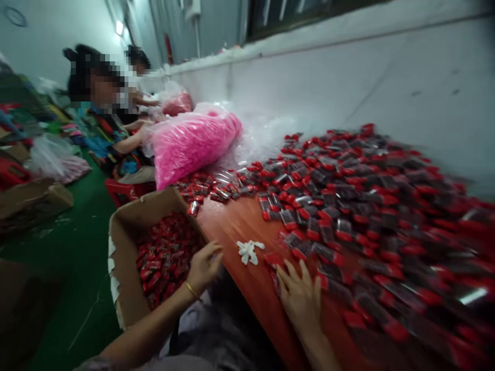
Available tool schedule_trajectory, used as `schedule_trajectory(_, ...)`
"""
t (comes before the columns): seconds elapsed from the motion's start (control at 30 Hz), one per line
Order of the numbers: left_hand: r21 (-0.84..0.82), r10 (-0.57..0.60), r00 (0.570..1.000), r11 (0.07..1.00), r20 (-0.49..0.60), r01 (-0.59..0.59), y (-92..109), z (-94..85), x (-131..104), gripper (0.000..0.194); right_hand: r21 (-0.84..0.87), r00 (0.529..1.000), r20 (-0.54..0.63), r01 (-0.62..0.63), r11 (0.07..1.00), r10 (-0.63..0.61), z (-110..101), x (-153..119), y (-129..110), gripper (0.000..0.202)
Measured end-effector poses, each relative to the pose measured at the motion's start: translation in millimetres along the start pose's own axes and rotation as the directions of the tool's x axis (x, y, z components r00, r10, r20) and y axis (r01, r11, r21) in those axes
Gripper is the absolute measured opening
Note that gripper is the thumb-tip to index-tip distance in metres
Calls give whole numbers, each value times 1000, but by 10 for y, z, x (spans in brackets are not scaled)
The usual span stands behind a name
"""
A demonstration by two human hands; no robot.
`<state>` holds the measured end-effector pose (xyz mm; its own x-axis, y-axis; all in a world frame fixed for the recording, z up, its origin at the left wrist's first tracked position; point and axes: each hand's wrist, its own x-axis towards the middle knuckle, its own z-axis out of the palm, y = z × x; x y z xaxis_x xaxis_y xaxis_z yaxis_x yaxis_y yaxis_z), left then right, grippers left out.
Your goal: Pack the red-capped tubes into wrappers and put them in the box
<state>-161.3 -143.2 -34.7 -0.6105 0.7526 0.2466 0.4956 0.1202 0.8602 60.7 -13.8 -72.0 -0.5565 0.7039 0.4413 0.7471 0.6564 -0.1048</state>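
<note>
the right hand (300, 296) rests palm down on the orange-red, smooth-topped table (232, 221), its fingers spread and not closed around anything that shows. the left hand (204, 267), with a thin gold-coloured bangle (192, 291) at the wrist, hangs by the near edge of an open brown cardboard box (124, 281); its fingers are loosely curled, and whether they grip something cannot be told, since the palm side is hidden. the box stands against the table's edge, probably so that it lies within easy reach, and holds a heap of small, shiny red packets (166, 252). a broad pile of small clear-and-red, dark-filled packs (348, 190) spreads over the table to the right, apparently kept toward the pale wall (367, 77) so that a strip before the person stays workable. on that strip, just beyond the right hand, lies a crumpled white scrap (249, 251), untouched. the nearest small red-ended pack (273, 258) lies flat on the table just ahead of the right thumb and index finger, seemingly touching their tips; other packs sit close beside the outer fingers, partly blurred.
</note>
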Motion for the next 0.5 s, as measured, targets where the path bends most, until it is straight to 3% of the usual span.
schedule_trajectory(0.1, -109, -3, 988, 994, 152, 20, 440, 303, -32, 29, -59, 986, -157, 45, 997, -54, -66, -28, -44, 36)
schedule_trajectory(0.17, -148, -30, 956, 986, 291, 77, 658, 536, -74, 32, -81, 970, -229, 68, 994, -85, -182, -66, -99, 35)
schedule_trajectory(0.3, -235, -105, 891, 945, 442, 228, 856, 982, -101, 35, -30, 945, -316, 74, 997, -80, -388, -155, -151, 35)
schedule_trajectory(0.37, -289, -142, 892, 914, 430, 285, 869, 1151, -76, 34, 72, 942, -335, 25, 997, 1, -431, -192, -121, 35)
schedule_trajectory(0.43, -350, -175, 898, 877, 403, 329, 866, 1268, -48, 33, 252, 928, -322, -104, 962, 184, -458, -221, -73, 41)
schedule_trajectory(0.5, -414, -213, 886, 822, 413, 391, 876, 1333, -48, 33, 483, 889, -204, -272, 832, 409, -501, -244, -40, 52)
